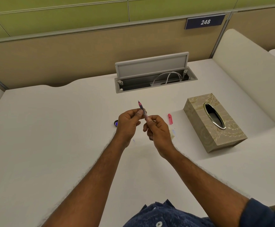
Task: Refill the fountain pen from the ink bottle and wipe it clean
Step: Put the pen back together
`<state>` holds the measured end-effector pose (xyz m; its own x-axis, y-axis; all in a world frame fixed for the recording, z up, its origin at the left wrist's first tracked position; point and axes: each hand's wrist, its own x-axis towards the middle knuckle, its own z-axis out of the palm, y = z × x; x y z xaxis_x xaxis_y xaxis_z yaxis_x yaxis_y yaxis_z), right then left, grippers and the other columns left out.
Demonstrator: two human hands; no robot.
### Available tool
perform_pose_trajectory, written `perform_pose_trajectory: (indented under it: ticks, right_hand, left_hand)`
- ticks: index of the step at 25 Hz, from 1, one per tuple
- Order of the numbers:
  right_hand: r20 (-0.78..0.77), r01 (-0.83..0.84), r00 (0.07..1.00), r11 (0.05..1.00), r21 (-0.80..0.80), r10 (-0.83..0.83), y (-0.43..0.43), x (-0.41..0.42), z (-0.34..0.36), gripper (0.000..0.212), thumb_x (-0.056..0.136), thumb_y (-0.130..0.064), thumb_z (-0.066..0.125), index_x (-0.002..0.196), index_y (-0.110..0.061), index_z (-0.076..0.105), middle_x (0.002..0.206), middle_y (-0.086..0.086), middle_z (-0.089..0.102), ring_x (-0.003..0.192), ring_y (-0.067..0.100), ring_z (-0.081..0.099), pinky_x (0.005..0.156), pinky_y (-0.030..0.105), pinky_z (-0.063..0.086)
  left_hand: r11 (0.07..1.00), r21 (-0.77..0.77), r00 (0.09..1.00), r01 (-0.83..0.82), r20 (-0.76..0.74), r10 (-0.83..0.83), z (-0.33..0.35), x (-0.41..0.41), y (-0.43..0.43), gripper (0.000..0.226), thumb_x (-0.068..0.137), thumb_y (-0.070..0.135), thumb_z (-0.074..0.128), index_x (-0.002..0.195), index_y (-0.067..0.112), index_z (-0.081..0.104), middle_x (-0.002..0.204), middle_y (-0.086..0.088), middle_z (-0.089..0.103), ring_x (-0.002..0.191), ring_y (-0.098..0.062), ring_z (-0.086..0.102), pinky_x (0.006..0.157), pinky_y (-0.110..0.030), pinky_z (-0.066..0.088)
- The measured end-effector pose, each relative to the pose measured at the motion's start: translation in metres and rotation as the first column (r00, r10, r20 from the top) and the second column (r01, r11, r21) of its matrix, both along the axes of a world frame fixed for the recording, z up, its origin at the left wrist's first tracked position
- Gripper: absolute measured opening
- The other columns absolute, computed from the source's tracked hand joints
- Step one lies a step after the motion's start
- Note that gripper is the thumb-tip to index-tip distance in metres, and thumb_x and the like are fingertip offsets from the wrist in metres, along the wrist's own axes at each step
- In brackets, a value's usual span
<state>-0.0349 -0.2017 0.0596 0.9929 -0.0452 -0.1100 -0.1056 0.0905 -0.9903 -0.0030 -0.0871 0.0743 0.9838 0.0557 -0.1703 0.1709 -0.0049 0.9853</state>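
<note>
White desk [51, 145]: both hands grip fountain pen [141, 108]

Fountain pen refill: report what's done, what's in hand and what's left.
Apparently done: the pink pen cap lies on the white desk, and the small ink-stained tissue suggests some wiping. In hand: both hands, left and right, hold the uncapped pink fountain pen, nib up. Left: recapping; filling can't be confirmed.

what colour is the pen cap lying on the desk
Pink; the pen cap lies right of the hands, near the tissue box, seen in the head view.
</note>
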Motion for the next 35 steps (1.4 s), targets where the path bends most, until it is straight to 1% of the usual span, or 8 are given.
perform_pose_trajectory:
  ticks: [3, 6, 9, 11, 16, 22, 31, 35]
  right_hand:
    - [-0.009, -0.008, 1.0, 0.999, 0.032, 0.008, -0.0004, 0.0002, -0.001, 0.031, 0.102, -0.029, 0.042, 0.107, -0.008, 0.065, 0.068, 0.006, 0.055, 0.051, 0.007, 0.038, 0.047, 0.019, 0.031]
    - [-0.01, 0.0, 1.0, 1.0, -0.001, 0.0, 0.0007, -0.0002, -0.0019, 0.027, 0.097, -0.03, 0.054, 0.114, -0.01, 0.058, 0.068, 0.002, 0.058, 0.051, 0.005, 0.045, 0.049, 0.02, 0.037]
    - [0.007, 0.011, 1.0, 0.999, -0.04, -0.01, 0.0025, 0.0006, -0.0035, 0.019, 0.095, -0.02, 0.059, 0.106, -0.007, 0.053, 0.072, 0.003, 0.06, 0.051, 0.004, 0.046, 0.05, 0.02, 0.039]
    - [0.002, 0.018, 1.0, 1.0, -0.018, -0.018, 0.004, 0.0008, -0.0049, 0.015, 0.097, -0.02, 0.056, 0.102, -0.006, 0.055, 0.075, 0.006, 0.06, 0.051, 0.007, 0.043, 0.049, 0.02, 0.037]
    - [0.005, 0.003, 1.0, 0.999, 0.035, -0.003, 0.0032, -0.0005, -0.007, 0.03, 0.102, -0.023, 0.042, 0.106, -0.006, 0.066, 0.071, 0.009, 0.056, 0.05, 0.009, 0.037, 0.046, 0.02, 0.03]
    - [-0.005, 0.015, 1.0, 0.999, 0.039, -0.015, 0.0029, -0.0008, -0.0058, 0.025, 0.096, -0.022, 0.056, 0.11, -0.003, 0.051, 0.068, 0.007, 0.06, 0.048, 0.011, 0.037, 0.046, 0.021, 0.033]
    - [0.011, 0.021, 1.0, 1.0, 0.004, -0.021, 0.0025, -0.0003, -0.008, 0.019, 0.099, -0.027, 0.051, 0.103, -0.01, 0.059, 0.072, 0.007, 0.062, 0.052, 0.012, 0.042, 0.046, 0.02, 0.035]
    - [0.025, 0.056, 0.998, 0.998, 0.004, -0.056, 0.0023, 0.0007, -0.0086, 0.018, 0.097, -0.025, 0.055, 0.1, -0.008, 0.062, 0.069, 0.005, 0.061, 0.051, 0.01, 0.043, 0.047, 0.021, 0.037]
  left_hand:
    - [1.0, 0.012, 1.0, 0.002, 0.003, -0.002, -0.0007, -0.0015, -0.0002, 0.024, 0.097, 0.023, 0.053, 0.107, 0.01, 0.07, 0.098, 0.001, 0.072, 0.098, -0.016, 0.066, 0.081, -0.026, 0.049]
    - [1.0, 0.008, 1.0, -0.011, 0.002, 0.011, -0.0024, -0.0014, -0.0007, 0.026, 0.097, 0.021, 0.052, 0.11, 0.008, 0.069, 0.101, -0.002, 0.072, 0.101, -0.019, 0.066, 0.086, -0.03, 0.05]
    - [1.0, 0.014, 1.0, -0.009, -0.002, 0.009, -0.0031, -0.0016, -0.0009, 0.026, 0.097, 0.021, 0.051, 0.11, 0.008, 0.069, 0.102, -0.003, 0.072, 0.103, -0.023, 0.066, 0.092, -0.034, 0.051]
    - [1.0, 0.008, 1.0, -0.003, -0.007, 0.003, -0.0029, -0.0016, -0.0007, 0.026, 0.097, 0.022, 0.051, 0.11, 0.008, 0.069, 0.1, -0.002, 0.072, 0.102, -0.02, 0.066, 0.089, -0.032, 0.051]
    - [0.999, 0.037, 1.0, -0.005, -0.012, 0.005, -0.0057, -0.0003, 0.0025, 0.028, 0.096, 0.023, 0.053, 0.112, 0.007, 0.069, 0.103, -0.006, 0.073, 0.1, -0.019, 0.067, 0.083, -0.028, 0.049]
    - [0.999, 0.041, 1.0, -0.011, 0.002, 0.011, -0.0061, -0.0009, 0.0007, 0.029, 0.093, 0.027, 0.058, 0.111, 0.007, 0.07, 0.104, -0.007, 0.073, 0.102, -0.021, 0.067, 0.084, -0.025, 0.052]
    - [0.998, 0.06, 1.0, -0.006, 0.008, 0.006, -0.0034, -0.0009, -0.001, 0.028, 0.094, 0.024, 0.056, 0.11, 0.005, 0.069, 0.103, -0.006, 0.073, 0.098, -0.016, 0.067, 0.086, -0.024, 0.05]
    - [0.997, 0.067, 0.999, -0.037, 0.027, 0.035, -0.0024, -0.0022, -0.0027, 0.031, 0.091, 0.03, 0.061, 0.109, 0.007, 0.071, 0.099, -0.002, 0.073, 0.094, -0.012, 0.068, 0.081, -0.018, 0.051]
